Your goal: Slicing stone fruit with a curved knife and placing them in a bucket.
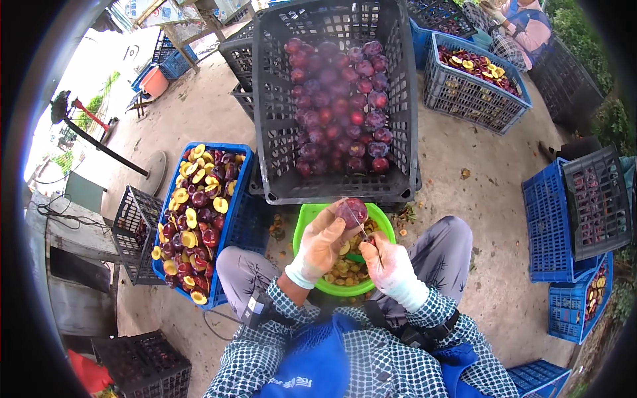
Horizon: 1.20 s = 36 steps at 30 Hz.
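My left hand point(320, 245), gloved with bare-looking fingertips, is closed round a dark red plum point(352, 212). My right hand point(393, 266), also gloved, pinches a thin knife-like tool point(363, 233) whose narrow tip meets the plum; its handle is mostly hidden by the fingers. Both hands are above a bright green basin point(302, 222) between my knees, which holds yellowish-brown pits or fruit scraps point(345, 278). Just beyond it, a black plastic crate point(273, 126) is tilted toward me with many whole plums point(342, 106) inside.
On the left stands a blue crate point(242, 225) of halved plums point(199, 219). Another crate of halves point(474, 109) is at the back right, near a seated person point(527, 30). Stacked crates point(551, 225) stand at the right, and a black crate point(142, 365) at the lower left.
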Each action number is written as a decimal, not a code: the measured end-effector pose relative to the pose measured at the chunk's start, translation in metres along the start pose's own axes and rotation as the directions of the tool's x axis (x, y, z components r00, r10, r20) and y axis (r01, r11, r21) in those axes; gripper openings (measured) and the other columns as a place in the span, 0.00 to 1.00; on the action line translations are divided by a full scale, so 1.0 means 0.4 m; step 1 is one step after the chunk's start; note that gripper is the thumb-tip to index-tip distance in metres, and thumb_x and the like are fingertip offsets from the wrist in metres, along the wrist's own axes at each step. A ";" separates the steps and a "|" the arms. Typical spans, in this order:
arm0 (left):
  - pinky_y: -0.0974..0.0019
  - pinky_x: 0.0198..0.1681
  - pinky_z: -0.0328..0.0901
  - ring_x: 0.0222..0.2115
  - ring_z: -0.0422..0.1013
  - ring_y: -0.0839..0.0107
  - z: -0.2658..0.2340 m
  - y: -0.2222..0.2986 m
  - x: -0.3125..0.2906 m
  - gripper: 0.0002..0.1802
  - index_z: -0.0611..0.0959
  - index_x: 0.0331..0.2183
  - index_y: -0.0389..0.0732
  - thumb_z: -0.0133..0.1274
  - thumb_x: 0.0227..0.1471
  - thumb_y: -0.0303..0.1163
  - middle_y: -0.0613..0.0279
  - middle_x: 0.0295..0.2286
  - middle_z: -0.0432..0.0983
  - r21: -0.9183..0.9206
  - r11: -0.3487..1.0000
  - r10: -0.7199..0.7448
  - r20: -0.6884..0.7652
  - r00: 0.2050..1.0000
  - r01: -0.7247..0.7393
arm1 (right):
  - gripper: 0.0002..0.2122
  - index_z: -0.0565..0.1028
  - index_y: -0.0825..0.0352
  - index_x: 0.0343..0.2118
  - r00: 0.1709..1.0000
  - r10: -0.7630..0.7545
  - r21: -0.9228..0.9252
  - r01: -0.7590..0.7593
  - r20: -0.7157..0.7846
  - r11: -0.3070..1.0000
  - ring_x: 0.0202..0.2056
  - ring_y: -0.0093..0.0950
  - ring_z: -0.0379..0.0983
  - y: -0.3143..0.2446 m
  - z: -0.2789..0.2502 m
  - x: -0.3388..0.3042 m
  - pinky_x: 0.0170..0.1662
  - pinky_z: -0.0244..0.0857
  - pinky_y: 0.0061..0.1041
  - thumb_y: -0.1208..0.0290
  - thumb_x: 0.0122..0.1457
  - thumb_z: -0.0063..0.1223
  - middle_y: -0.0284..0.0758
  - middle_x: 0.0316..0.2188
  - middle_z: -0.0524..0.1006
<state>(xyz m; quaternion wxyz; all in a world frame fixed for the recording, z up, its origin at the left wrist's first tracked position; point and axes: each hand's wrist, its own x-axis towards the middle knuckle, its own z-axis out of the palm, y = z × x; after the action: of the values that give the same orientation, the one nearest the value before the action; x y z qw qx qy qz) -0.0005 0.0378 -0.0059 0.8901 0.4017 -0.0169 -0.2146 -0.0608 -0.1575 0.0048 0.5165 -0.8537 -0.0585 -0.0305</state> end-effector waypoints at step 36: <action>0.55 0.69 0.67 0.61 0.75 0.62 0.003 -0.031 0.035 0.34 0.74 0.68 0.32 0.55 0.76 0.47 0.54 0.61 0.79 0.151 0.988 -0.014 0.036 0.999 0.009 | 0.11 0.77 0.71 0.48 0.997 0.006 0.006 -0.006 -0.080 1.000 0.31 0.61 0.80 0.067 0.046 0.003 0.32 0.72 0.53 0.66 0.74 0.57 0.56 0.28 0.81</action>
<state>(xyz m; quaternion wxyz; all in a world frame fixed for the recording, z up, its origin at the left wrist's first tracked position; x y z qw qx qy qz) 0.0075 0.0239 -0.0161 0.8554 0.4641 -0.0470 -0.2251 -0.0561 -0.1533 -0.0274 0.5209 -0.8506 -0.0353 -0.0629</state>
